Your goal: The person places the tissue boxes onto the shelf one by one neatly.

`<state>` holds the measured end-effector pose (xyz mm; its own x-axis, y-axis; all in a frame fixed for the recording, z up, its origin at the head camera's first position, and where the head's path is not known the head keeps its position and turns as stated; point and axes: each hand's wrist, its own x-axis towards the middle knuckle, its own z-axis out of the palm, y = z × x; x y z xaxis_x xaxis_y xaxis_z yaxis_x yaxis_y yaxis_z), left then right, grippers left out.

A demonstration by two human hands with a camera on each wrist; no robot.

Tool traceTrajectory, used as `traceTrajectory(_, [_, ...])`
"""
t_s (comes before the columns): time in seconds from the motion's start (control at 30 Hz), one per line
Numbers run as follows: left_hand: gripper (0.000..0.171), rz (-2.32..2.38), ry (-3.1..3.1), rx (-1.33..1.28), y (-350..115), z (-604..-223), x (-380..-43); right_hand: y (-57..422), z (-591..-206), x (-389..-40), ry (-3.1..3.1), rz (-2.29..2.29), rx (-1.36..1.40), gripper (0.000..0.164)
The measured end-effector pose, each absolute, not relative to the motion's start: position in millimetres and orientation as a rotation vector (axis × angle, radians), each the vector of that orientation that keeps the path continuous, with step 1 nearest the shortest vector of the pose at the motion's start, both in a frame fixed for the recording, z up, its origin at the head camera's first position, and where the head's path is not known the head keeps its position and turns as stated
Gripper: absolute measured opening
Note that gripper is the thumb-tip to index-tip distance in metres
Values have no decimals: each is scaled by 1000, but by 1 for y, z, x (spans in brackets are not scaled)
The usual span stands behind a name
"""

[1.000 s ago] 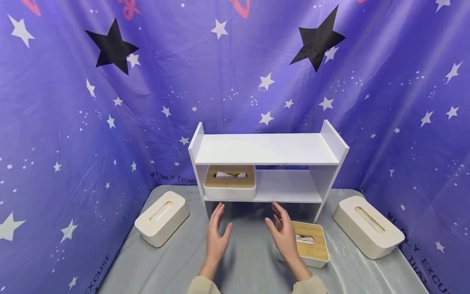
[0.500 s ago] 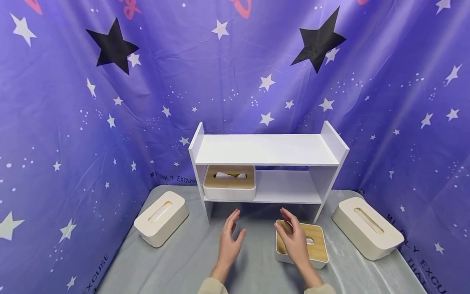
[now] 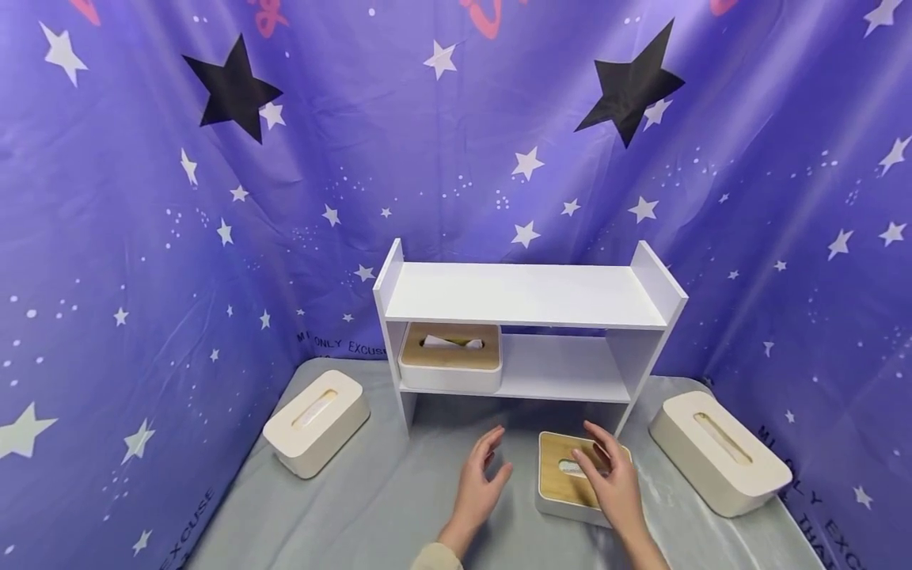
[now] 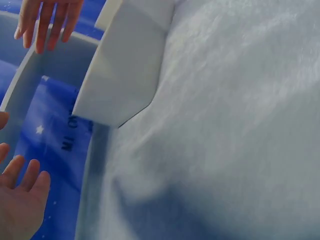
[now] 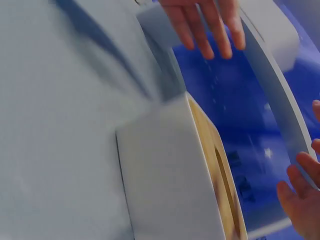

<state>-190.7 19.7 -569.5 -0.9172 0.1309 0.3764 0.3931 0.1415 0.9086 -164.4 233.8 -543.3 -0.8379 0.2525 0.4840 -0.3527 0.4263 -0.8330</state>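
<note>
On the table lies a white tissue box with a wooden lid (image 3: 558, 481), tissue showing in its slot. My right hand (image 3: 617, 488) hovers over its right side with relaxed fingers, hiding part of the lid. To the left of the box, my left hand (image 3: 477, 488) is held in the air, palm turned toward it and fingers loosely spread. Both hands are free of any object. In the right wrist view, the tissue box (image 5: 170, 170) stands between the two hands; in the left wrist view, its white side (image 4: 125, 65) faces the left hand (image 4: 20, 205).
Behind the hands stands a white two-tier shelf (image 3: 523, 294). A second wood-lidded tissue box (image 3: 450, 377) sits at the left of its lower tier. Cream tissue boxes lie at the far left (image 3: 329, 431) and far right (image 3: 712, 459) of the grey cloth-covered table (image 3: 342, 514).
Both hands have moved to the right and slightly lower in the head view. The left hand has come nearer to the tissue box, and the right hand has passed across its lid. The boxes have stayed put.
</note>
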Motion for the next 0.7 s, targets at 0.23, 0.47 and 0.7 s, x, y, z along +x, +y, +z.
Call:
traceTrajectory(0.23, [50, -1893, -2248, -586, 38, -589, -195, 262, -545, -156, -2171, 1371, -54, 45])
traceTrajectory(0.47, [55, -1958, -2277, -580, 51, -597, -196, 285, -551, -149, -2186, 1330, -129, 46])
traceTrajectory(0.7, [67, -2064, -2356, -485, 59, -605, -193, 303, -566, -143, -2194, 1309, -137, 49])
